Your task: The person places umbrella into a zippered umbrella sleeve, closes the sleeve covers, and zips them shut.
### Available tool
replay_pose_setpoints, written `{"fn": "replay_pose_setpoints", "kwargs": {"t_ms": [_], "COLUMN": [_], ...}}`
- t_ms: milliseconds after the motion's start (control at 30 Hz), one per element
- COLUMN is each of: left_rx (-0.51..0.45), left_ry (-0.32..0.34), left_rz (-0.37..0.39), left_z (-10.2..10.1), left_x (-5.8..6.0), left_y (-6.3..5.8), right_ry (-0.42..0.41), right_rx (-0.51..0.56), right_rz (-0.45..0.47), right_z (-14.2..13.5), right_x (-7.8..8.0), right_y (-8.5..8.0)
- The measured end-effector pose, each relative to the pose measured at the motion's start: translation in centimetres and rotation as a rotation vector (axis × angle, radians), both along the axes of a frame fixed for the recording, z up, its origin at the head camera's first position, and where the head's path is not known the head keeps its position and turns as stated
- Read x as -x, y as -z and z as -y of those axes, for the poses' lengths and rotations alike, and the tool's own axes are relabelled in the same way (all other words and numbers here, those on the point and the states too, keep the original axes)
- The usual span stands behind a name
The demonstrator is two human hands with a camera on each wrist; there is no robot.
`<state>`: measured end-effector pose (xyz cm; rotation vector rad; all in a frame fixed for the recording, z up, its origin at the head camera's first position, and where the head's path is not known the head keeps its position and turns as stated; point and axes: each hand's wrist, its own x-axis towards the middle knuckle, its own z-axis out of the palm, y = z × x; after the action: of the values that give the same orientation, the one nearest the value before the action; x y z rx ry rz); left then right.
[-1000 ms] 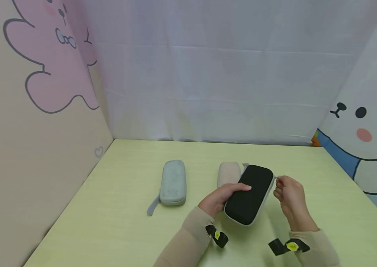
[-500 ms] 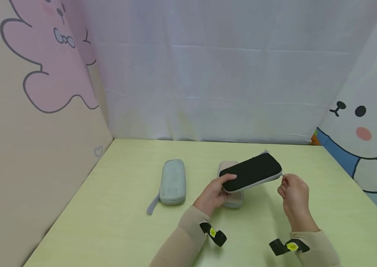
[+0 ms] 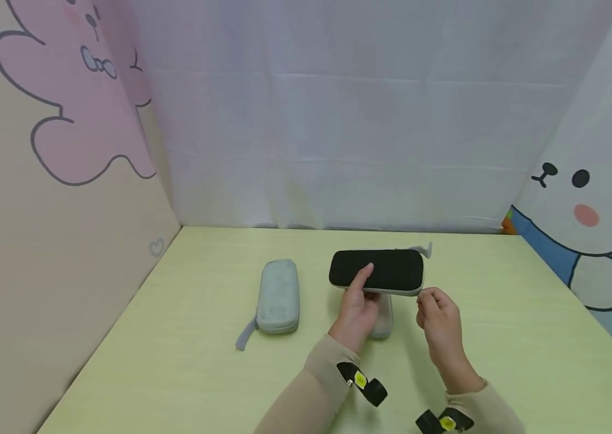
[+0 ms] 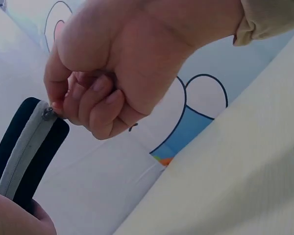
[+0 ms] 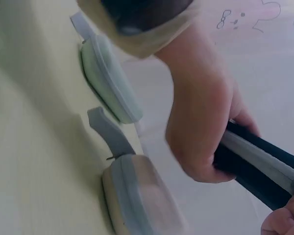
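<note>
A black zippered case [image 3: 393, 265] with a grey zipper band is held above the table by my left hand [image 3: 359, 313], thumb on top and fingers underneath. At the case's right corner my right hand [image 3: 438, 322] pinches the zipper pull [image 4: 49, 113]; its other fingers are curled in. The zipper band looks closed along the side seen in the left wrist view. A grey strap [image 3: 422, 249] sticks out at the case's far right corner. Beneath lies a beige case [image 3: 383, 319], largely hidden by the black case and my left hand in the head view.
A pale green zippered case [image 3: 279, 296] with a grey strap lies on the table to the left. The light yellow table [image 3: 165, 349] meets a white curtain [image 3: 306, 150] at the back. Printed cartoon walls stand at both sides.
The black case has turned from slanting upward to lying crosswise and moved left. Both hands moved with it, the right one keeping its pinch at the corner.
</note>
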<state>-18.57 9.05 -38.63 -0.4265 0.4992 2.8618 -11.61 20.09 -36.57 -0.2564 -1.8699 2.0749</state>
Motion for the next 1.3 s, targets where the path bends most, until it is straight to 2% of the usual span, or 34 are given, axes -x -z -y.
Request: {"fn": "replay_pose_setpoints", "kwargs": {"t_ms": [100, 200, 400, 533, 800, 1033, 1167, 1300], "left_rx": [0.037, 0.069, 0.2, 0.273, 0.421, 0.52, 0.59, 0.627], "left_ry": [-0.061, -0.102, -0.111, -0.069, 0.059, 0.149, 0.202, 0.224], "left_rz": [0.026, 0.028, -0.017, -0.039, -0.116, -0.205, -0.213, -0.221], "left_z": [0.0, 0.1, 0.4, 0.7, 1.4, 1.9, 2.1, 2.1], "left_x": [0.0, 0.0, -0.2, -0.4, -0.6, -0.5, -0.5, -0.4], "left_y": [0.2, 0.3, 0.6, 0.9, 1.3, 0.9, 0.8, 0.7], "right_ry": [-0.016, -0.02, 0.03, 0.041, -0.01, -0.107, -0.134, -0.155], "right_rx": [-0.008, 0.035, 0.135, 0.165, 0.196, 0.141, 0.102, 0.042], "right_rz": [-0.005, 0.044, 0.132, 0.145, 0.173, 0.233, 0.257, 0.269], "right_z": [0.2, 0.1, -0.8, -1.5, -2.9, -4.1, -4.5, -4.8], "right_x": [0.0, 0.0, 0.2, 0.5, 0.6, 0.6, 0.7, 0.7], "right_y": [-0.1, -0.1, -0.1, -0.4, -0.8, -1.1, -1.2, -1.3]}}
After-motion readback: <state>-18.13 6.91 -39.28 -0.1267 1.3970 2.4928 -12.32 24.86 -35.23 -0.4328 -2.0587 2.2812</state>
